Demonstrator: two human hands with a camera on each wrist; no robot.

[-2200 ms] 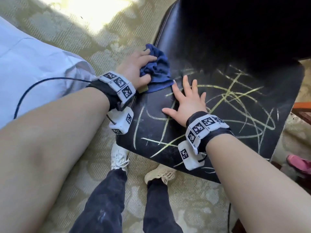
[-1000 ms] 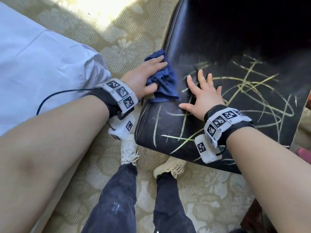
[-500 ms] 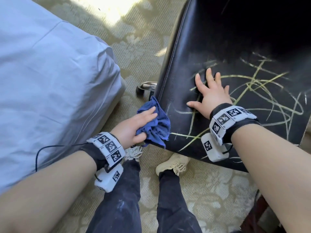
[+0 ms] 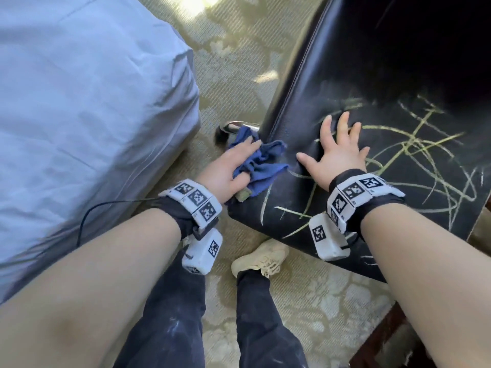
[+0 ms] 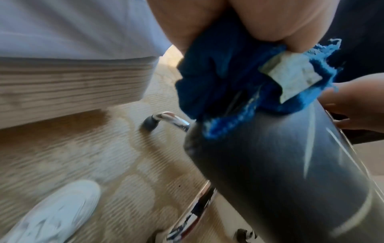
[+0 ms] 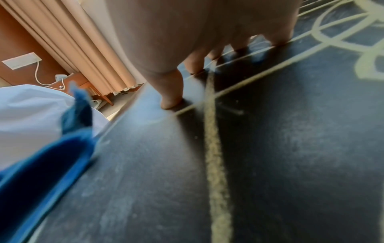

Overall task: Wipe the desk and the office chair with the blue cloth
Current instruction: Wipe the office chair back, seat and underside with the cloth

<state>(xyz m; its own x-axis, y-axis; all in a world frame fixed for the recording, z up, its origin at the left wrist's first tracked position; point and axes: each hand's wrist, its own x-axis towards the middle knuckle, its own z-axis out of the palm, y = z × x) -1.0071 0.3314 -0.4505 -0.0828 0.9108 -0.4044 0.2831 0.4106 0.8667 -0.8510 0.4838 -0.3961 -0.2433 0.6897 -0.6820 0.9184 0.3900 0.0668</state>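
The left hand [image 4: 230, 168] grips a bunched blue cloth [image 4: 261, 166] against the black chair seat's [image 4: 305, 107] edge, while the right hand [image 4: 336, 152] rests flat, fingers spread, on the seat.

Two hands showing, left hand [image 4: 229, 168] and right hand [image 4: 335, 152]; one blue cloth [image 4: 259, 166] sitting under the left; one office chair [image 4: 345, 83]; two shoes [image 4: 259, 257]

Crumpled dark blue cloth [image 4: 259, 166] bunched over the left front edge of the black leather office chair seat [image 4: 318, 107], whose surface bears yellow-green scribbled chalk lines [image 4: 414, 144]
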